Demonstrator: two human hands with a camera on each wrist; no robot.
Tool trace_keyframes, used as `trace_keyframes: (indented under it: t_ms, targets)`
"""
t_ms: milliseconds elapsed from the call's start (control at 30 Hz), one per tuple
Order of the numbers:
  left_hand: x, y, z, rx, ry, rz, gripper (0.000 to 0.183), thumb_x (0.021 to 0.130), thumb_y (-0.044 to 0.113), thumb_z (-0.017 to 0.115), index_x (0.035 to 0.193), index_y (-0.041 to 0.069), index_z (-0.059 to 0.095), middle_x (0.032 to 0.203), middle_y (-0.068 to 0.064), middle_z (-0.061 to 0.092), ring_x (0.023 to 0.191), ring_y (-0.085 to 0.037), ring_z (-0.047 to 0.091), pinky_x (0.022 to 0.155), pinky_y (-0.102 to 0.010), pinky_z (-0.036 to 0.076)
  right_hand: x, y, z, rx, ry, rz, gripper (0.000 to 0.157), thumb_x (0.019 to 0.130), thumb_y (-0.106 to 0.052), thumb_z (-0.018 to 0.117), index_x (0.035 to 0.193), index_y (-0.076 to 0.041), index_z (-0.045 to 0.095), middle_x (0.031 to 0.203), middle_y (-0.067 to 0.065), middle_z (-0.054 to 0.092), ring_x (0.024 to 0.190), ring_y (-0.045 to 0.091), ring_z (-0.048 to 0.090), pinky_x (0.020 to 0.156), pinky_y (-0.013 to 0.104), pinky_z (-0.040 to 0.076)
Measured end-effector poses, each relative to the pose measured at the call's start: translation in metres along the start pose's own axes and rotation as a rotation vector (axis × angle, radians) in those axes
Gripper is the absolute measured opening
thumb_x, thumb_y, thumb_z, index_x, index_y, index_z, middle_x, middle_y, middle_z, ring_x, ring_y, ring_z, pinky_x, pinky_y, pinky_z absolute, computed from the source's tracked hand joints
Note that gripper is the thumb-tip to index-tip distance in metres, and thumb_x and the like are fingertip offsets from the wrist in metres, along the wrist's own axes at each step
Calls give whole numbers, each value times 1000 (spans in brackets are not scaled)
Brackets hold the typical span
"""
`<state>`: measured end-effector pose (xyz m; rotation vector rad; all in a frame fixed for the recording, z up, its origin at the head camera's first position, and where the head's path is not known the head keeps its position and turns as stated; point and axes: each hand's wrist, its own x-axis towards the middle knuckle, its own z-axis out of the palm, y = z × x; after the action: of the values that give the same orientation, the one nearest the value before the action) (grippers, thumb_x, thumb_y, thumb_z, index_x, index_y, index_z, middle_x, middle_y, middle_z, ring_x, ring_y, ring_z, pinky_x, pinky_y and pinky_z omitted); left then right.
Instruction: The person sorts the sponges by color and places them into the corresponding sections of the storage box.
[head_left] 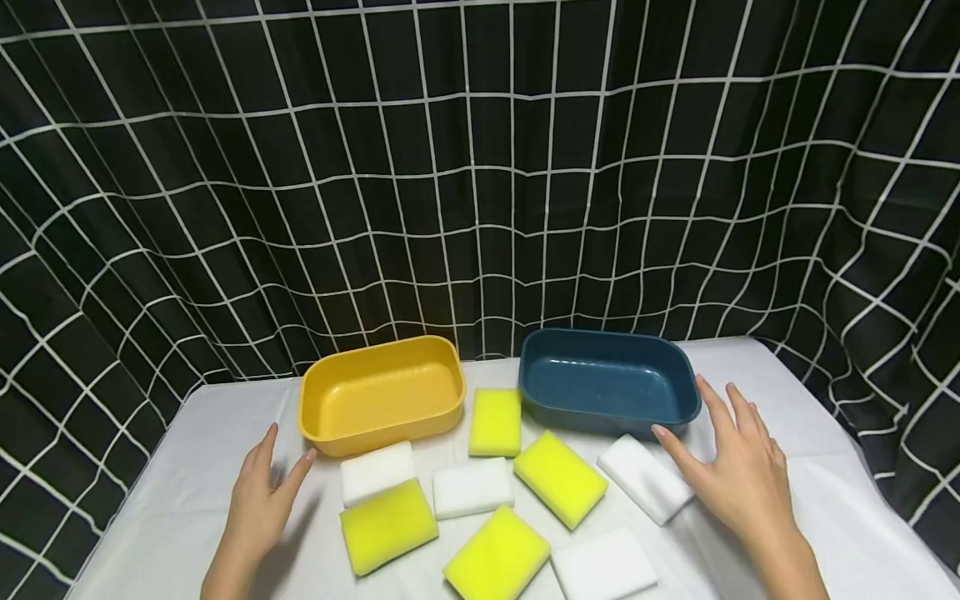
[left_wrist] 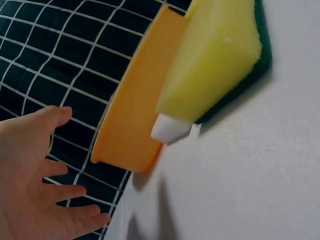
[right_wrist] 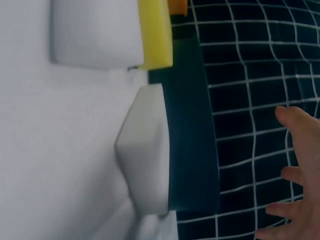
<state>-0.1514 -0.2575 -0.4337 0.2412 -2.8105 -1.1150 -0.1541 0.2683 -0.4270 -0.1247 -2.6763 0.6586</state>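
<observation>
My left hand (head_left: 257, 500) hovers at the left with fingers spread, holding nothing, near the front left corner of the yellow bin (head_left: 382, 392). Over on the right, my right hand (head_left: 738, 467) is likewise spread and holds nothing, beside the dark blue bin (head_left: 607, 375). Closest to it lies a white sponge (head_left: 647, 479). Several yellow sponges (head_left: 390, 527) and white sponges (head_left: 377, 472) are scattered on the cloth in front of the bins. In the left wrist view a yellow sponge (left_wrist: 215, 60) shows a dark green underside.
A white cloth (head_left: 172, 517) covers the table. Behind both bins hangs a black curtain with a white grid (head_left: 480, 167), which also wraps round the sides. One yellow sponge (head_left: 495, 421) lies between the two bins.
</observation>
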Motion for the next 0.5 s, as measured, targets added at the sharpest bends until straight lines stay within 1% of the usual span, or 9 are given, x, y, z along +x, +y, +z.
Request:
trace_keyframes:
  t_ms: [100,167,200,267,300,367,433,500]
  targets:
    - [4,1,1,-46,4,-23,82,110,41,55,165,-7,18,162,-37,29,145,-58,37,118,-67,40,-1,-7,-2,29,-4,-21,87,97,-53,71,164,-13,35,162,34,32,144,63,33,103,85,31]
    - [6,1,2,-87,10,-39,79,110,40,54,164,-7,21,161,-35,33,143,-56,42,117,-65,43,-1,-11,-2,36,-13,-36,87,97,-53,71,165,-13,34,161,35,34,143,61,35,102,83,33]
    - [7,1,3,-109,18,-44,78,110,39,54,164,-7,22,160,-35,36,141,-56,44,117,-64,45,-1,-13,-2,38,-15,-45,87,97,-53,71,165,-13,34,160,35,35,143,60,36,102,83,34]
    - [9,0,5,-172,30,-56,74,111,36,53,163,-7,25,158,-34,40,138,-53,50,113,-58,51,-2,-18,-1,46,-21,-60,87,97,-52,72,165,-14,34,160,34,36,143,58,38,101,82,35]
    - [9,-1,6,-198,34,-62,72,111,35,52,163,-7,26,157,-34,42,135,-52,53,109,-53,55,-3,-20,-1,52,-23,-68,87,97,-52,73,165,-14,35,160,34,37,143,58,38,101,82,35]
    - [10,-1,8,-249,40,-72,69,112,33,52,163,-7,28,155,-33,45,130,-49,59,99,-37,62,-4,-23,0,63,-28,-78,87,96,-51,73,165,-15,35,159,33,38,143,57,39,102,81,36]
    - [12,-1,10,-301,41,-78,66,112,30,51,162,-8,28,153,-33,47,125,-46,63,90,-27,64,-6,-26,2,75,-30,-85,86,96,-51,74,165,-16,36,160,32,39,143,56,40,103,80,36]
    - [14,0,13,-341,37,-86,65,112,29,51,162,-8,28,150,-32,48,122,-42,65,88,-21,62,-8,-28,3,86,-30,-92,86,95,-49,75,165,-17,38,160,30,41,142,56,41,103,79,37]
